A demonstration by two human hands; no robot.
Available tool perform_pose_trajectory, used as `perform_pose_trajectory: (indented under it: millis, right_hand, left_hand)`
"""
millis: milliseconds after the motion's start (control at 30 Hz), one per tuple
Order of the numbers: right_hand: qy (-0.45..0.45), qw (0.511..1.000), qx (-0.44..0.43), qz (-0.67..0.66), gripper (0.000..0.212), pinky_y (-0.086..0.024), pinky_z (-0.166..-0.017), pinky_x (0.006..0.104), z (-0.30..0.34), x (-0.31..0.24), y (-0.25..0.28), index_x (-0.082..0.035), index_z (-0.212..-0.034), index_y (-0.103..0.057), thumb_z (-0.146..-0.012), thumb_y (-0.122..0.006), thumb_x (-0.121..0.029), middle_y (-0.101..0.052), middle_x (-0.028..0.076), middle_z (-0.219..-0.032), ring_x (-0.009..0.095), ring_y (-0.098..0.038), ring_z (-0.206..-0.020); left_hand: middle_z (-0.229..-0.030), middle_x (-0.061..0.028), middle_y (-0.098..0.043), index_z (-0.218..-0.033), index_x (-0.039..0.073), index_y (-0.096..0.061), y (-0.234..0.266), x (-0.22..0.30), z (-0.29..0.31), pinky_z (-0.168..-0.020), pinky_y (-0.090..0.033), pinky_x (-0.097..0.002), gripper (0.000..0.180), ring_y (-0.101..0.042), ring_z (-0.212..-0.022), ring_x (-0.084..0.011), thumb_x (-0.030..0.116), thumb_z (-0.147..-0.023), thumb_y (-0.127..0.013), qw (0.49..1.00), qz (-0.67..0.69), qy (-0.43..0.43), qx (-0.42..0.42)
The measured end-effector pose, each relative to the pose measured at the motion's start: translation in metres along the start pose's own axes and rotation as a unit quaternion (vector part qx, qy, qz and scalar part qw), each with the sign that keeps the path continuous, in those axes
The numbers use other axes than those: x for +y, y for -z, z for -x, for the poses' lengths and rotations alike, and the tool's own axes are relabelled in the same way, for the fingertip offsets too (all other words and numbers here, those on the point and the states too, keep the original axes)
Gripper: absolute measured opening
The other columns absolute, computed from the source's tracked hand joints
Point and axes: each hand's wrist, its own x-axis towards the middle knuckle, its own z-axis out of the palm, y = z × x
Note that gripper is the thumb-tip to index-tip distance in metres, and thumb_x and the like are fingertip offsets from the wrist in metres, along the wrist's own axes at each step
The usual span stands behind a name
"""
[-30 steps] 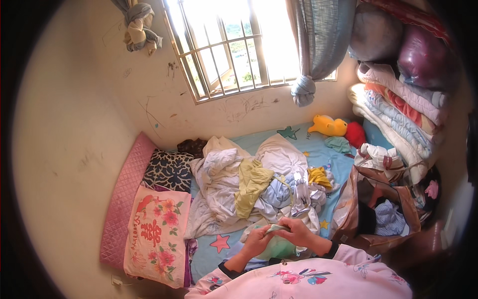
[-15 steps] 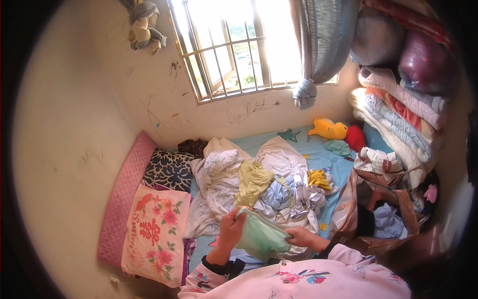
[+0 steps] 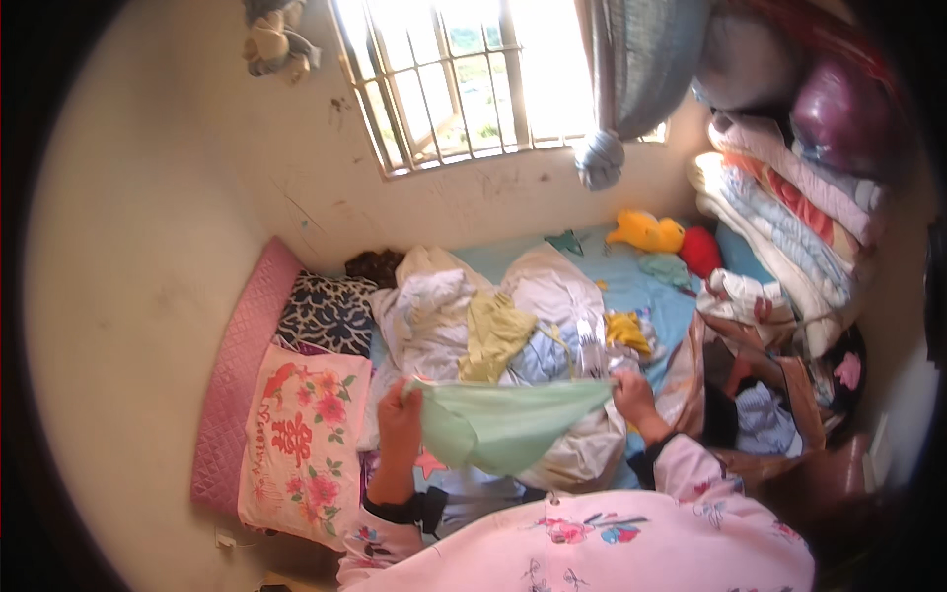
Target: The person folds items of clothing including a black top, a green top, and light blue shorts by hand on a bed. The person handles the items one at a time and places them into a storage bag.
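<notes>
A pale green cloth garment (image 3: 508, 426) is stretched between my two hands above the bed, its upper edge pulled nearly straight and its lower part sagging. My left hand (image 3: 400, 419) grips one top corner, fingers closed. At the opposite corner, my right hand (image 3: 633, 397) is closed on the edge as well. Behind the cloth lies a heap of clothes: an olive-yellow garment (image 3: 496, 335), a whitish one (image 3: 429, 306), a light blue one (image 3: 548, 355) and a bright yellow one (image 3: 627, 333). What exact kind of garment I hold cannot be made out.
At the left are a floral pillow (image 3: 314, 434), a dark patterned pillow (image 3: 326, 314) and a pink headboard (image 3: 242, 395). A brown bag (image 3: 681, 419) with clothes stands at the right, below folded quilts (image 3: 779, 237). A yellow plush toy (image 3: 646, 232) lies near the barred window (image 3: 464, 99).
My hands have moved apart, left hand leftward and right hand up to the right, spreading the green garment wide. The view has tilted slightly downward.
</notes>
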Motion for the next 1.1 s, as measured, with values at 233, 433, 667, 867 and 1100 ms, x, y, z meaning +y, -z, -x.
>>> perform_pose_trajectory:
  millis: [233,433,667,867,1100]
  right_hand:
    - [0.0,0.972,0.137,-0.189,0.011,-0.041,-0.056,0.0347,-0.067,-0.056,0.061,-0.005,-0.083,-0.049,-0.074,-0.044,-0.009,-0.053,0.013,-0.063,0.028,-0.053,-0.058]
    - [-0.008,0.941,0.11,-0.321,0.011,-0.035,-0.05,0.0221,-0.068,-0.094,0.112,-0.004,-0.082,-0.051,-0.078,-0.051,-0.013,-0.047,0.002,-0.058,0.007,-0.044,-0.055]
    - [-0.049,0.819,-0.186,-0.54,0.012,-0.036,-0.059,0.0153,-0.046,-0.098,0.122,-0.004,-0.085,-0.055,-0.081,-0.051,-0.015,-0.05,-0.006,-0.073,0.001,-0.043,-0.067]
    - [-0.11,0.787,-0.222,-0.566,0.012,-0.036,-0.06,0.0157,-0.043,-0.092,0.121,-0.004,-0.089,-0.052,-0.083,-0.048,-0.014,-0.05,-0.005,-0.076,0.001,-0.044,-0.068]
    - [-0.059,0.923,-0.172,-0.338,0.012,-0.037,-0.06,0.0209,-0.042,-0.052,0.088,-0.004,-0.088,-0.051,-0.083,-0.047,-0.015,-0.05,-0.001,-0.072,0.007,-0.044,-0.068]
  left_hand:
    - [-0.07,0.0032,-0.051,-0.083,0.003,-0.054,0.036,0.008,-0.029,-0.055,-0.035,-0.0174,0.024,-0.043,-0.061,-0.0031,0.025,-0.086,-0.046,0.993,0.046,-0.076,0.074]
    - [-0.077,-0.001,-0.055,-0.085,0.001,-0.054,0.053,0.006,-0.024,-0.06,-0.041,-0.0203,0.023,-0.05,-0.067,-0.0065,0.023,-0.087,-0.044,0.987,0.073,-0.051,0.136]
    - [-0.076,-0.0007,-0.055,-0.087,0.003,-0.053,0.049,-0.008,-0.023,-0.057,-0.042,-0.0198,0.02,-0.051,-0.064,-0.0064,0.022,-0.085,-0.048,0.978,0.16,0.021,0.131]
    - [-0.073,-0.0005,-0.055,-0.085,0.004,-0.052,0.049,-0.016,-0.028,-0.056,-0.043,-0.0211,0.016,-0.051,-0.062,-0.0074,0.02,-0.085,-0.048,0.979,0.171,0.028,0.106]
    - [-0.081,-0.0066,-0.059,-0.089,0.002,-0.051,0.046,-0.008,-0.027,-0.063,-0.048,-0.0251,0.017,-0.057,-0.068,-0.0123,0.018,-0.084,-0.048,0.971,0.231,0.014,0.051]
